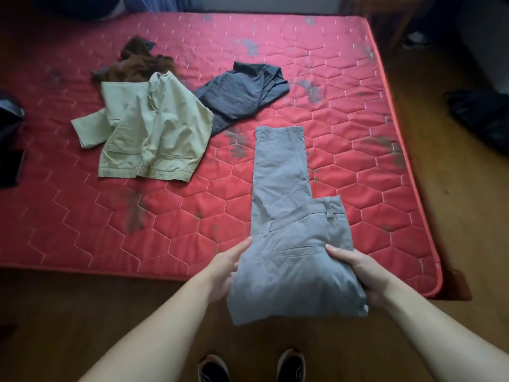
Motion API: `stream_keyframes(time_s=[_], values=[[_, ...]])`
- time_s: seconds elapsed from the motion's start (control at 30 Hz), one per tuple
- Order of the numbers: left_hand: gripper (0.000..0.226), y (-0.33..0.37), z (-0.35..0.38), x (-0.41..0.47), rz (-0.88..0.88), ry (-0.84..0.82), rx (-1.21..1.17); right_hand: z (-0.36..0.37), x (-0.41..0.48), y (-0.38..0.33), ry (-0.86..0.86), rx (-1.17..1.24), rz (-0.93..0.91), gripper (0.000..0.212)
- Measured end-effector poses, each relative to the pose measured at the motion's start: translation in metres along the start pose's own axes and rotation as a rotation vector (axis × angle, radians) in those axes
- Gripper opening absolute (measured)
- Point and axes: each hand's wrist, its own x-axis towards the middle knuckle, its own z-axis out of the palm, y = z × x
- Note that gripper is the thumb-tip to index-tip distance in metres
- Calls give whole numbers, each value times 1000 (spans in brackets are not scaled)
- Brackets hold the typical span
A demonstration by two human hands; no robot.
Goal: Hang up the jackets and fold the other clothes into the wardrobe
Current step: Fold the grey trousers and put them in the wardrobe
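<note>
My left hand (224, 271) grips the pants (286, 260) on one side and my right hand (360, 274) grips the other, fingers (337, 250) holding the cloth. The legs lie on the bed (82, 230), so I should fold evenly, edges matched.

Matt grey cloth trousers (283, 216), quilted mattress (330, 111), seemingly wooden floor (468, 175).

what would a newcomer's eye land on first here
First comes the big red quilted mattress with hexagon stitching, which fills most of the view. Next are the long grey cloth trousers, folded lengthwise on its near right part, with their near end gripped at the edge by the left hand and right hand. Further back on the left lie a crumpled pale green jacket, a dark grey garment beside it and a brown garment behind.
</note>
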Motion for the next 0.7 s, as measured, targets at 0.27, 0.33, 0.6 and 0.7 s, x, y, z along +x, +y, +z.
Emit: stream_keyframes(time_s=[0.27, 0.33, 0.6, 0.7], values=[[52, -4, -11, 26, -203, -187, 146, -33, 29, -6, 9, -5, 192, 41], [49, 1, -8, 28, -135, -196, 74, -35, 34, -8, -4, -112, 250, 41], [40, 50, -5, 77, 227, 30, -61, -37, 60, -68, -20, -95, -115, 29], [32, 46, -12, 104, 56, 98, 261, -45, 83, -56, 94, -461, 47, 27]])
